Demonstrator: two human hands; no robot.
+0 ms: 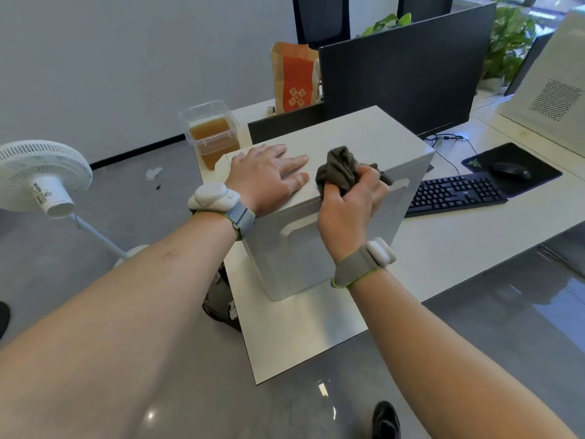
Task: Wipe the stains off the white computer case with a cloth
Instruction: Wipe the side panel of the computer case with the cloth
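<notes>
item: white computer case [329, 144], boxy, smooth matte panels with rounded corners and a raised rounded-rectangle relief on the near side; it stands on the corner of the white desk [300, 337], close to the desk's front and left edges. item: your left hand [269, 175], fingers straight and laid flat on the case top, palm bracing it. item: your right hand [351, 201], fingers curled round the cloth [340, 169], a dark grey-brown soft rag bunched into a wad, held at the top edge of the case where the top meets the near side. stains: none can be made out from here on the pale panels, so progress cannot be judged. risks, as judgement: you are working near the desk corner, and a hard sideways stroke could slide the smooth case toward the edge if your bracing hand lifts; a bunched cloth gives a small contact patch, so you may skip marks or smear them; the clear plastic container [210, 134] of amber liquid sits just beyond the case's far left corner, and a shove that way could tip it. nearby: black keyboard [456, 193], low-profile keys, to the right; black mouse [511, 171] on a dark mat; standing white fan [41, 172] on the left.
</notes>
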